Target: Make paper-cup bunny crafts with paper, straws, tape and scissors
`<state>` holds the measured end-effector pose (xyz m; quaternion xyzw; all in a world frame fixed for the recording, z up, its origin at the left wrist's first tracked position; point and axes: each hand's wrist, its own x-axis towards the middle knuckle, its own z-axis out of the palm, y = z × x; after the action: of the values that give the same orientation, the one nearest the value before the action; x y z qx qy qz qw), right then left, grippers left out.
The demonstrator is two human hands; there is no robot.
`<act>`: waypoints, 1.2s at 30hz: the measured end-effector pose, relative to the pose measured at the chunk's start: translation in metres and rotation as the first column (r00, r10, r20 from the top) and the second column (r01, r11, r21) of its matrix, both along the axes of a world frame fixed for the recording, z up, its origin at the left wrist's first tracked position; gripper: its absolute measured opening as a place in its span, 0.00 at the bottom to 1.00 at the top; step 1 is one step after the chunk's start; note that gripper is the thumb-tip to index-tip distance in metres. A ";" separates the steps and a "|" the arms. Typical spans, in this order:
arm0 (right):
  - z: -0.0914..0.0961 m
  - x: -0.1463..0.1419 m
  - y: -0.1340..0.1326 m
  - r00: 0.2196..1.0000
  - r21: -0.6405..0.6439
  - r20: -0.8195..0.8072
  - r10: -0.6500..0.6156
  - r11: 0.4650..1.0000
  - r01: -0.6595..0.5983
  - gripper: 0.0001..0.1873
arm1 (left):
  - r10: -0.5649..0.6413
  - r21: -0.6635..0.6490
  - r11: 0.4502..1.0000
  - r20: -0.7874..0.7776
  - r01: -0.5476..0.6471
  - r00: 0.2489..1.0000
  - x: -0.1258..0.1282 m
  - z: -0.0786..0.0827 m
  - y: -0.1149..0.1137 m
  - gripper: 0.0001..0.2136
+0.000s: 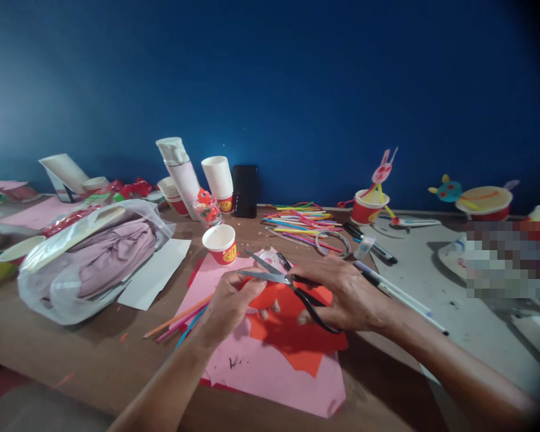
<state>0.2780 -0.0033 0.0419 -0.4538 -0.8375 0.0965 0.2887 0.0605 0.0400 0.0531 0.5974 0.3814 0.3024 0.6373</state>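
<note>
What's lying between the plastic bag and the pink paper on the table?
A sheet of white paper lies between them, seen in the head camera view.

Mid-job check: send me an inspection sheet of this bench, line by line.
Surface: brown wooden table, grey board to the right.
Job's things: black-handled scissors, blades open; red paper lying on pink paper.
Clutter: loose coloured straws, plastic bag of mauve cloth, stacked paper cups.
Grips: left hand holds the red paper; right hand holds the scissors.
Cables: nothing seen.
Surroundings: blue wall.
</note>
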 end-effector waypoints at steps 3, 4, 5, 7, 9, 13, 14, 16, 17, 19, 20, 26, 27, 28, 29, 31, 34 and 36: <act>-0.001 -0.001 0.000 1.000 0.022 0.005 -0.002 1.000 0.002 0.31 | -0.003 0.034 0.999 -0.011 0.004 1.000 0.001 0.002 0.000 0.11; -0.001 -0.001 0.000 1.000 0.028 0.012 -0.004 1.000 0.004 0.31 | 0.004 0.044 0.999 -0.023 -0.003 1.000 0.002 0.002 0.000 0.10; -0.001 -0.001 0.000 1.000 0.038 0.020 -0.006 0.999 0.005 0.30 | 0.011 0.053 0.999 -0.033 -0.009 0.999 0.002 0.002 -0.001 0.10; -0.001 -0.001 -0.001 0.999 0.056 0.039 -0.012 0.998 0.010 0.29 | 0.013 0.064 0.998 -0.041 -0.010 0.999 0.002 0.001 -0.001 0.10; -0.001 -0.001 -0.001 0.998 0.073 0.055 -0.018 0.997 0.014 0.28 | 0.000 0.069 0.998 -0.036 0.003 0.999 0.002 0.000 0.000 0.10; -0.001 -0.001 -0.001 0.997 0.076 0.076 -0.016 0.997 0.010 0.28 | 0.008 0.093 0.996 -0.071 -0.002 0.997 0.001 -0.002 0.001 0.09; -0.002 -0.001 -0.001 0.997 0.076 0.079 -0.018 0.997 0.012 0.28 | 0.013 0.096 0.995 -0.082 -0.005 0.997 0.001 -0.002 0.001 0.09; -0.002 -0.001 -0.002 0.996 0.076 0.087 -0.022 0.997 0.015 0.28 | 0.011 0.087 0.996 -0.094 -0.002 0.996 0.001 -0.001 0.001 0.09; -0.003 -0.001 -0.002 0.996 0.074 0.091 -0.025 0.997 0.018 0.28 | 0.010 0.082 0.997 -0.095 -0.002 0.995 0.002 -0.001 0.001 0.09; -0.004 0.000 -0.002 0.994 0.070 0.102 -0.027 0.997 0.020 0.28 | 0.016 0.076 0.997 -0.093 -0.009 0.995 0.003 0.002 -0.001 0.09; -0.004 0.000 -0.002 0.994 0.067 0.106 -0.028 0.998 0.021 0.28 | 0.021 0.076 0.997 -0.090 -0.015 0.996 0.003 0.003 -0.002 0.09; -0.004 0.000 -0.003 0.988 0.060 0.149 -0.034 0.998 0.025 0.25 | 0.021 0.088 0.996 -0.063 -0.015 0.998 0.006 0.008 -0.005 0.12; -0.004 0.000 -0.003 0.987 0.063 0.157 -0.035 0.998 0.025 0.24 | 0.014 0.090 0.996 -0.065 -0.009 0.998 0.006 0.008 -0.005 0.13; -0.004 0.000 -0.003 0.986 0.065 0.163 -0.034 0.998 0.024 0.24 | 0.005 0.092 0.996 -0.065 0.001 0.998 0.005 0.008 -0.004 0.15; -0.004 0.000 -0.004 0.985 0.068 0.168 -0.031 0.997 0.020 0.23 | -0.009 0.095 0.995 -0.062 0.015 0.998 0.005 0.007 -0.004 0.16; -0.004 0.001 -0.004 0.984 0.072 0.176 -0.026 0.997 0.014 0.23 | -0.040 0.098 0.994 -0.049 0.044 0.998 0.004 0.007 -0.003 0.17; -0.004 0.001 -0.005 0.983 0.075 0.184 -0.022 0.997 0.008 0.24 | -0.045 0.085 0.995 -0.032 0.048 0.998 0.004 0.007 -0.003 0.16; -0.004 0.001 -0.004 0.984 0.078 0.176 -0.015 0.997 0.001 0.26 | -0.035 0.065 0.997 -0.024 0.037 0.999 0.004 0.006 -0.003 0.14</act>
<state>0.2791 -0.0074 0.0377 -0.4522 -0.8611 0.0220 0.2312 0.0642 0.0368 0.0594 0.6281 0.3676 0.2963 0.6185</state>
